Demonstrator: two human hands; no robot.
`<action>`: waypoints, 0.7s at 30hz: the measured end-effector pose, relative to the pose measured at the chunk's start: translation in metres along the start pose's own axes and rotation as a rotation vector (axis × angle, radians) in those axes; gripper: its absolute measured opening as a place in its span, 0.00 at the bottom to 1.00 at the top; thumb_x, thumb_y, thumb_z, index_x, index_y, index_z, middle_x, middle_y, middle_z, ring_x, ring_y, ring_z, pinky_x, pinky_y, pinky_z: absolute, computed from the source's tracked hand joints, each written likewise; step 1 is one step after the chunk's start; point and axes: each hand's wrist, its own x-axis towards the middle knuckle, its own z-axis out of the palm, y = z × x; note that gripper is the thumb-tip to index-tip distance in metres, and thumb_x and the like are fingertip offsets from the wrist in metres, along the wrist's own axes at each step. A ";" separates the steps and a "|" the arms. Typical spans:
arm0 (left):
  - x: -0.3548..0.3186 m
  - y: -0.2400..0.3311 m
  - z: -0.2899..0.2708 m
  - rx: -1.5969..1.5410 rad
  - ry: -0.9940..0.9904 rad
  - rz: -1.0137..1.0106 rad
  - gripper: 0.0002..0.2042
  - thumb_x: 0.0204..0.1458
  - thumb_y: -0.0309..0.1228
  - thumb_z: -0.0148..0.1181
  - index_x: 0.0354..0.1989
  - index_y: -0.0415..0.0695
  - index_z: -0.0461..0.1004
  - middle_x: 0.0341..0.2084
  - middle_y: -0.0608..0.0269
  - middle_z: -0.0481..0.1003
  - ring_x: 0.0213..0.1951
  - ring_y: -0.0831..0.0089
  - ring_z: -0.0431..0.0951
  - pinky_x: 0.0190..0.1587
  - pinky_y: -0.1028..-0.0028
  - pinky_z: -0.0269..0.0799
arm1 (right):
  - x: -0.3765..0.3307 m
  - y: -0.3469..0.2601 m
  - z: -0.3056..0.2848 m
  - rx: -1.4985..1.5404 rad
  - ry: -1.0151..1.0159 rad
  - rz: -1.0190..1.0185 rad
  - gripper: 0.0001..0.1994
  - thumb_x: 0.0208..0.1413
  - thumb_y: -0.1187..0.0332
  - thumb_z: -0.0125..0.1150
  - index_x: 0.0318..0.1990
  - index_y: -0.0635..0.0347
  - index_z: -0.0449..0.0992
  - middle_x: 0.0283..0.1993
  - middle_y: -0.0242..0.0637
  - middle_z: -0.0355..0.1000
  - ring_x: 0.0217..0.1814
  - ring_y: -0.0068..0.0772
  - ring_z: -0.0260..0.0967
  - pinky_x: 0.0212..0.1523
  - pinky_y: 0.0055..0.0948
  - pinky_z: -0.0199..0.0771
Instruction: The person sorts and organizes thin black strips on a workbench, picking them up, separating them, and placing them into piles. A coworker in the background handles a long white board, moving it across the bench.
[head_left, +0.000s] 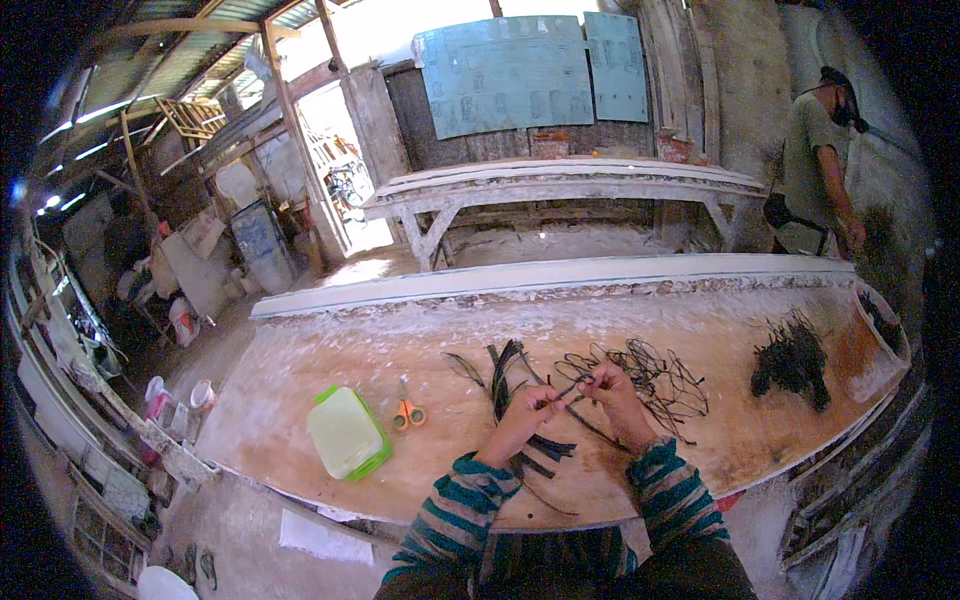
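Both hands are raised a little over the table, fingers pinched on a thin black cord point(572, 388) that runs between them. My left hand point(528, 420) grips one end, and close by on its right my right hand point(618, 405) pinches the other part. Beneath and left of my left hand lies a bundle of flat black strips point(503, 372). Loops of tangled black cord point(665, 385) spread out beyond my right hand. Orange-handled scissors point(408, 413) rest left of the strips, beside a plastic container point(345, 432) with bright green edges. Exact knots or joins in the held cord are too small to see.
A dark heap of cords point(792, 360) sits at the table's right, near a round-rimmed bin point(885, 320). A long white board point(550, 280) runs along the table's point(280, 400) far edge. Behind stands a white workbench point(570, 185). A person point(815, 165) stands at the far right.
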 end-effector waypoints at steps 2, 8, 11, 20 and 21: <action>-0.002 -0.002 0.003 -0.138 -0.137 -0.040 0.08 0.51 0.34 0.56 0.29 0.43 0.71 0.20 0.78 0.64 0.25 0.87 0.61 0.29 0.84 0.57 | 0.003 0.010 -0.005 -0.058 0.049 -0.044 0.06 0.48 0.76 0.57 0.33 0.56 0.69 0.27 0.24 0.63 0.29 0.15 0.60 0.29 0.17 0.60; -0.009 -0.005 0.011 -0.423 -0.191 -0.159 0.08 0.50 0.34 0.56 0.29 0.43 0.69 0.22 0.74 0.66 0.27 0.84 0.65 0.31 0.83 0.60 | -0.001 -0.007 0.011 -0.032 0.080 0.043 0.11 0.55 0.66 0.52 0.44 0.58 0.72 0.23 0.21 0.59 0.24 0.13 0.55 0.24 0.16 0.56; -0.008 -0.002 0.010 -0.416 -0.156 -0.085 0.07 0.50 0.33 0.57 0.26 0.45 0.68 0.21 0.75 0.64 0.26 0.85 0.63 0.29 0.84 0.59 | -0.001 -0.008 0.009 -0.014 0.071 0.043 0.11 0.55 0.64 0.52 0.42 0.57 0.73 0.25 0.22 0.62 0.24 0.13 0.55 0.24 0.16 0.56; 0.004 -0.004 -0.003 -0.097 0.406 -0.055 0.06 0.46 0.26 0.58 0.22 0.44 0.67 0.14 0.75 0.62 0.18 0.86 0.60 0.20 0.84 0.54 | 0.002 0.007 0.005 -0.332 0.151 -0.109 0.05 0.51 0.70 0.57 0.31 0.61 0.74 0.30 0.25 0.69 0.30 0.16 0.61 0.31 0.16 0.60; 0.004 -0.005 -0.005 -0.060 0.459 -0.031 0.05 0.46 0.26 0.57 0.22 0.44 0.68 0.14 0.75 0.62 0.18 0.87 0.60 0.20 0.84 0.54 | 0.001 0.007 0.004 -0.297 0.097 -0.096 0.04 0.50 0.70 0.58 0.30 0.61 0.74 0.31 0.26 0.69 0.31 0.17 0.61 0.32 0.17 0.61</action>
